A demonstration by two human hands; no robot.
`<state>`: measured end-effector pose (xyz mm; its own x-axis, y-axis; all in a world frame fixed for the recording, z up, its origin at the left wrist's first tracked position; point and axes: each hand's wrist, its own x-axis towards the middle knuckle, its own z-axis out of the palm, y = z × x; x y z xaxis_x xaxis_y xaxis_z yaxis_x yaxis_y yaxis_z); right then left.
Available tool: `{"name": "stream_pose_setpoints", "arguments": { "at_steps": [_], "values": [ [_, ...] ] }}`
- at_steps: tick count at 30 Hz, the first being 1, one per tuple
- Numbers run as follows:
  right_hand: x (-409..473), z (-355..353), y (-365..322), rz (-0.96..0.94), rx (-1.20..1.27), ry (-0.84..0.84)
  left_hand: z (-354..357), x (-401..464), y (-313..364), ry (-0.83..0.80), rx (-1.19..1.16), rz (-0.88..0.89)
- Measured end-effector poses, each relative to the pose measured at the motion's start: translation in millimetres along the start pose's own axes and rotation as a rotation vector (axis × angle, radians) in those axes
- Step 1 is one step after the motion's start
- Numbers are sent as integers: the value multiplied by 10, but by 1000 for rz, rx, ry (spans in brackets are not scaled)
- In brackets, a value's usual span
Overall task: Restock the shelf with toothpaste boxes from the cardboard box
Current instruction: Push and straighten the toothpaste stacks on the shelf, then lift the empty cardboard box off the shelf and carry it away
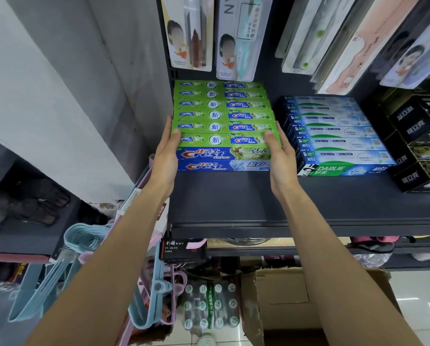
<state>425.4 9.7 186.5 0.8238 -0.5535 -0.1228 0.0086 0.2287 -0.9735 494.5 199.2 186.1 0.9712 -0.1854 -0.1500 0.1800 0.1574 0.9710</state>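
Both arms are stretched forward over the dark shelf (pixel 258 201). The left hand (pixel 165 156) and right hand (pixel 280 156) are set palm-inward against the ends of the stack of green Crest toothpaste boxes (pixel 223 116), fingers straight and pressed together, thumbs laid on the top front box. Between the fingers, six green box tops are counted in a row; two box fronts are seen beneath, one green-blue, one blue. The cardboard box (pixel 308 303) is seen below, on the floor.

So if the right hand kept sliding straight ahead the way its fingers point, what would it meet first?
The right hand already lies along the green Crest stack's right side. Going on, it would probably run between that stack and the blue Darlie boxes, then meet the shelf's back panel. Depth is unclear.
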Motion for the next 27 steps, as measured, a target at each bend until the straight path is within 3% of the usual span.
{"name": "stream_pose_setpoints", "arguments": {
  "at_steps": [14,17,24,27],
  "values": [
    [-5,-1,0,25,-39,18,-40,25,-49,35,74,-4],
    [-63,-46,-19,23,-151,35,-38,-34,-25,58,140,18],
    [-445,-309,-366,-403,-583,62,-60,-390,120,293,435,353],
    [-766,-513,-564,-614,-703,44,158,-910,307,289,393,470]
  ]
}}
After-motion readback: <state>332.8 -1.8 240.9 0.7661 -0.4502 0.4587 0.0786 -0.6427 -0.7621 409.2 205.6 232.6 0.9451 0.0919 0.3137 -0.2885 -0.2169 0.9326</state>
